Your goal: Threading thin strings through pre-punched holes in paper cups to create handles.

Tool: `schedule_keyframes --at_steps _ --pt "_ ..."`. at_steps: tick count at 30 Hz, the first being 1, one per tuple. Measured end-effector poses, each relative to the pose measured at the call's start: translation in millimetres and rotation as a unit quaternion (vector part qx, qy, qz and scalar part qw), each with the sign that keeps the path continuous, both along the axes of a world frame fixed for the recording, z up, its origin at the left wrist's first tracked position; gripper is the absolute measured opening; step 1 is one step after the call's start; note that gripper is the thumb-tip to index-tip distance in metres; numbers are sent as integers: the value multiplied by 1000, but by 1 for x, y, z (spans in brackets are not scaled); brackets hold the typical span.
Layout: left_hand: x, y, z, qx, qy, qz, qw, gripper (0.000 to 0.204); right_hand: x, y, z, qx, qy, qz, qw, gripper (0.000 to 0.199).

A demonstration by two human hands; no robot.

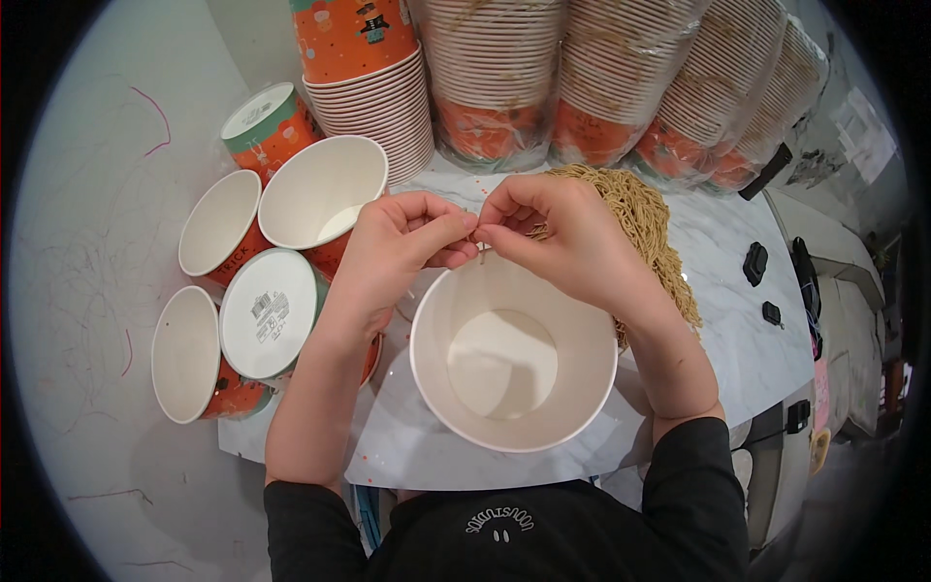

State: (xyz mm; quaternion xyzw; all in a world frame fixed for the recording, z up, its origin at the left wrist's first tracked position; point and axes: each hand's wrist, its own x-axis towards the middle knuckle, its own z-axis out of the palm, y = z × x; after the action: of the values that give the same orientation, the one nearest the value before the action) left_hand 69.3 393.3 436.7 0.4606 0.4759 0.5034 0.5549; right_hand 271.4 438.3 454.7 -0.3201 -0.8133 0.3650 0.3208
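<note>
head view: both hands meet at the far rim of a white paper bucket [502, 359], which stands mouth-up on the marbled table [742, 354]. the left hand [393, 242] and the right hand [558, 233] each have thumb and forefinger together, seemingly clamped on a thin tan strand [483, 255] whose short end pokes out below them; whether it passes through the rim cannot be told. the step in hand looks like knotting or fixing that strand at the rim; the next move likely calls for one hand pinching firmly while the other draws it tight, without tipping the bucket. a heap of tan cord [648, 213] lies partly behind the right forearm, where it could snag. orange-patterned buckets [221, 223] crowd the left forearm, one upturned [272, 315]; a nested stack [373, 116] and plastic-wrapped stacks [497, 73] limit reach at the far side.
</note>
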Motion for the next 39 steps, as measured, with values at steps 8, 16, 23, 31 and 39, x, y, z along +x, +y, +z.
schedule_keyframes --at_steps 8,16,23,31,39 --pt "0 2 -7 40 25 6 999 12 -4 -1 -7 103 3 26 994 12" --pt "9 3 -12 91 26 50 994 8 -5 8 -11 54 32 28 998 12" --pt "12 5 -19 114 7 49 992 10 -5 12 -10 17 22 33 999 10" --pt "13 4 -18 110 22 45 993 9 -7 11 -14 -7 32 9 999 10" --pt "15 5 -15 106 5 58 993 9 -6 11 -11 19 36 -5 999 8"
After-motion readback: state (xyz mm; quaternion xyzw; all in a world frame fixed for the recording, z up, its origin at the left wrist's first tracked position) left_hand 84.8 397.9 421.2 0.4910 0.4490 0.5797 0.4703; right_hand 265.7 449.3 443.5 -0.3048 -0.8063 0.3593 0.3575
